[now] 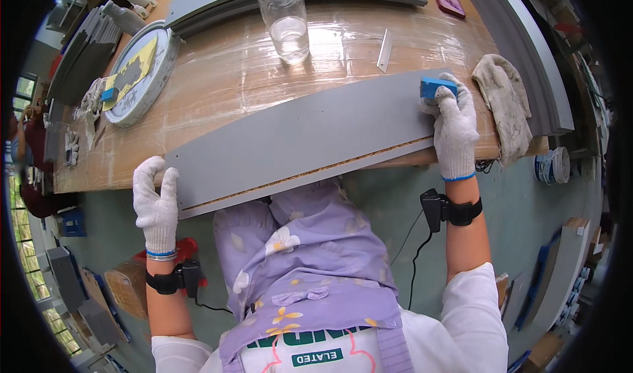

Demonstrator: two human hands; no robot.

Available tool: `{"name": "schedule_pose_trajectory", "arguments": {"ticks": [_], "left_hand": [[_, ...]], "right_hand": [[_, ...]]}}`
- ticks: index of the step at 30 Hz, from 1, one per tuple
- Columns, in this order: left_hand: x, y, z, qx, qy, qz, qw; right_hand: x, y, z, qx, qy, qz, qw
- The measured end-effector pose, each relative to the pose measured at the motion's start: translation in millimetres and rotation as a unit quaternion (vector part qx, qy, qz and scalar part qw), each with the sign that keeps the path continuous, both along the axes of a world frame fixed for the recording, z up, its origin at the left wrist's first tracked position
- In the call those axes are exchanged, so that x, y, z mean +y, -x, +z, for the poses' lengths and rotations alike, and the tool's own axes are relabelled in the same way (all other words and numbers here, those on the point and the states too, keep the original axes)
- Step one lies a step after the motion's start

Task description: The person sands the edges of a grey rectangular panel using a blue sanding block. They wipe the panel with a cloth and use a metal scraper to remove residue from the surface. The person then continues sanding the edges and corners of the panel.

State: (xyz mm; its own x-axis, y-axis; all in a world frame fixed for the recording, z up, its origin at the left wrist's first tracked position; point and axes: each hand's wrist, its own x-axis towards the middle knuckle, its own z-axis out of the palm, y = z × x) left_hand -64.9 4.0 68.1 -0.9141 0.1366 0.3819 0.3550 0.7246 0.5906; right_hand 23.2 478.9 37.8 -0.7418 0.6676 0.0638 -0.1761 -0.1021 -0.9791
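While a brown, film-wrapped surface [217,89] fills a room with a green floor [409,205] and barred windows [26,238] at nine o'clock, the long, flat grey panel [303,135] overhangs its six-o'clock edge, between both white-gloved grips. The right grip [456,130], at the panel's three o'clock, clamps a blue rectangular block [436,87]; the left grip [155,203], at eight, meets its end, clamped or not I cannot tell.

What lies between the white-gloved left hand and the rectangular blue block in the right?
The long, flat grey panel spans that stretch in the head view.
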Motion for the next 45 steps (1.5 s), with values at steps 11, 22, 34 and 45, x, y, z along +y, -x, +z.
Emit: {"name": "schedule_pose_trajectory", "arguments": {"ticks": [11, 22, 34, 45], "left_hand": [[-50.4, -2.4, -28.6, -0.356, -0.314, 0.041, 0.879], [-45.9, 2.3, -53.2, -0.339, -0.481, -0.076, 0.805], [-55.2, 5.9, -64.5, -0.316, -0.475, -0.114, 0.814], [-60.5, 9.1, -73.0, -0.289, -0.449, -0.130, 0.835]], "right_hand": [[-149.3, -50.4, 26.6, 0.031, -0.662, 0.190, 0.724], [-264.0, -9.9, 13.7, 0.088, -0.702, 0.305, 0.638], [-279.9, -4.5, 25.8, 0.060, -0.729, 0.322, 0.602], [-297.7, 0.9, 36.4, 0.056, -0.755, 0.358, 0.546]]}}
